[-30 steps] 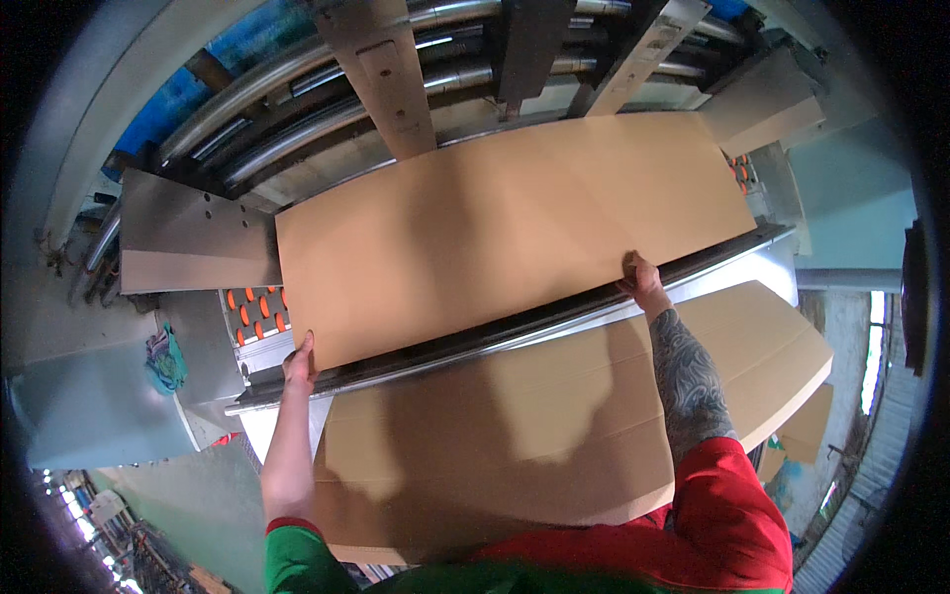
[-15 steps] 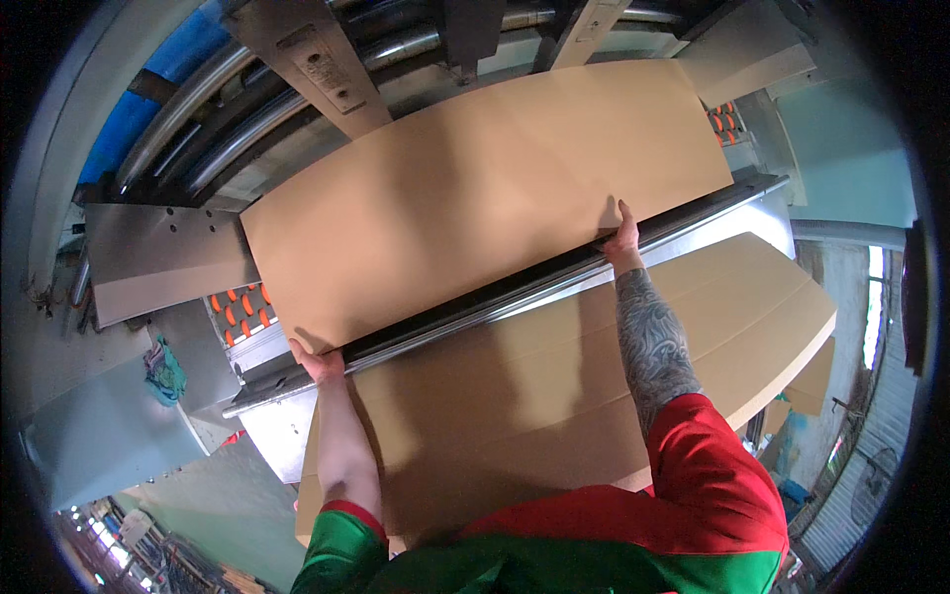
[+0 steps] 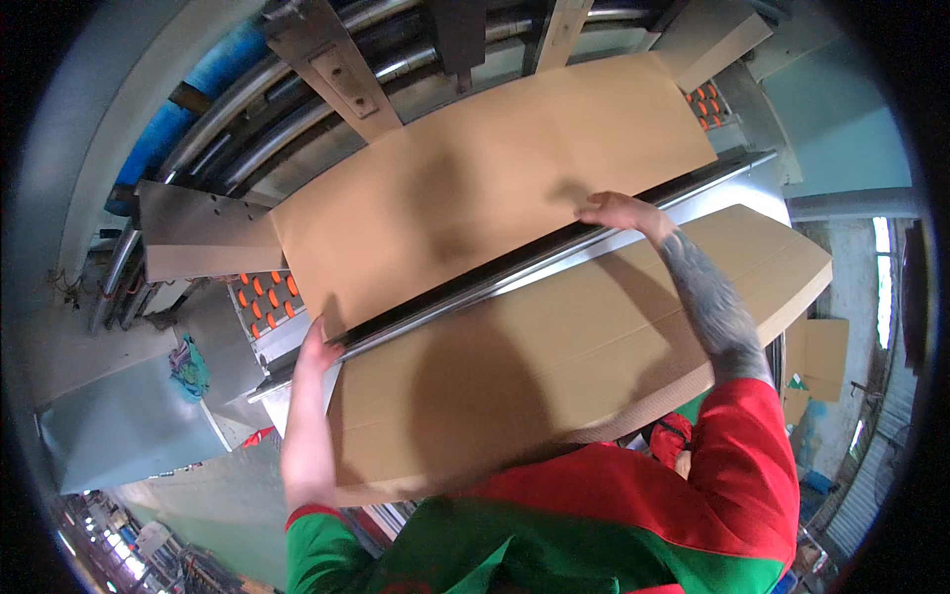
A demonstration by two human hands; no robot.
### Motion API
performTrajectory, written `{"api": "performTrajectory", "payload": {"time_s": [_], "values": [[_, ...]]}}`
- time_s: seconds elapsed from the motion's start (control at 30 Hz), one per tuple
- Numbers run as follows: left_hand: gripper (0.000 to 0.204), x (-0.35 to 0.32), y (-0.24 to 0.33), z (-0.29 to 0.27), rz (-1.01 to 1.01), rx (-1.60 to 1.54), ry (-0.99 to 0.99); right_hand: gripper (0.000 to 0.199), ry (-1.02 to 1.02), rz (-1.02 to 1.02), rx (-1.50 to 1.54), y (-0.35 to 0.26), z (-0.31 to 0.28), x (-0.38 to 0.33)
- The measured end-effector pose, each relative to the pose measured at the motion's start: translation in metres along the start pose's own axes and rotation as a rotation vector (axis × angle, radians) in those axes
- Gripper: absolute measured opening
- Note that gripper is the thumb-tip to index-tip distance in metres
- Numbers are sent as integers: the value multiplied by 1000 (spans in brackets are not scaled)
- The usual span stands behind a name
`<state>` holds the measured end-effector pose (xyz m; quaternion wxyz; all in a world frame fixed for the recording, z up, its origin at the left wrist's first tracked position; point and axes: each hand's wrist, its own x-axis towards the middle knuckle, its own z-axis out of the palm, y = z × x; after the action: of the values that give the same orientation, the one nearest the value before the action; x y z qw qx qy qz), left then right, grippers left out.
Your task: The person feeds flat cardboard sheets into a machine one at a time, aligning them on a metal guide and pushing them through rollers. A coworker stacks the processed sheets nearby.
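Observation:
A flat brown cardboard sheet (image 3: 564, 139) lies in the machine's feed area, its near edge along a dark metal bar (image 3: 475, 282). My left hand (image 3: 317, 351) is at the sheet's near left corner, by the bar's left end, with thumb and fingers apart. Over the right part of the bar, my right hand (image 3: 621, 212) reaches with fingers stretched toward the sheet's near edge; whether the fingertips press on it I cannot tell. Between my forearms and below the bar lies a thick stack of creased cardboard sheets (image 3: 584, 346).
Metal side plates (image 3: 203, 233) flank the sheet, with orange rollers (image 3: 265, 302) beside its left and right ends. Beyond it are steel rollers (image 3: 272, 148) and metal arms (image 3: 341, 79). A teal rag (image 3: 188, 368) lies at the left on the machine. Cardboard pieces (image 3: 823, 361) stand at the right.
My right hand has shifted slightly left and turned, its fingers now pointing left. My left hand stays at the sheet's corner. The whole view has shifted, and more of the stack's near edge shows.

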<state>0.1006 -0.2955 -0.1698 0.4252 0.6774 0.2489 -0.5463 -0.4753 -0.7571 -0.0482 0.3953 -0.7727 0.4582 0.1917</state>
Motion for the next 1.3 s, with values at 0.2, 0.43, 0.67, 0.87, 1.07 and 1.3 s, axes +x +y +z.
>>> {"api": "performTrajectory", "payload": {"time_s": [0.2, 0.43, 0.67, 0.87, 1.07, 1.3], "values": [[72, -188, -13, -118, 354, 588, -359, 98, -323, -433, -263, -107, -29, -249], [72, -230, -142, -164, 779, -61, -355, 82, 142, -519, -613, -107, 82, -324], [70, -196, -163, -87, 1120, -380, -430, 63, 445, -493, -692, -105, 76, -306], [63, -211, -143, -82, 1163, -486, -179, 54, 491, -577, -631, -113, 41, -285], [81, -235, -173, -74, 1282, -138, -178, 63, 413, -537, -638, -124, 48, -288], [83, -238, -186, -56, 1147, -337, -350, 79, 534, -608, -647, -129, 60, -280]]}}
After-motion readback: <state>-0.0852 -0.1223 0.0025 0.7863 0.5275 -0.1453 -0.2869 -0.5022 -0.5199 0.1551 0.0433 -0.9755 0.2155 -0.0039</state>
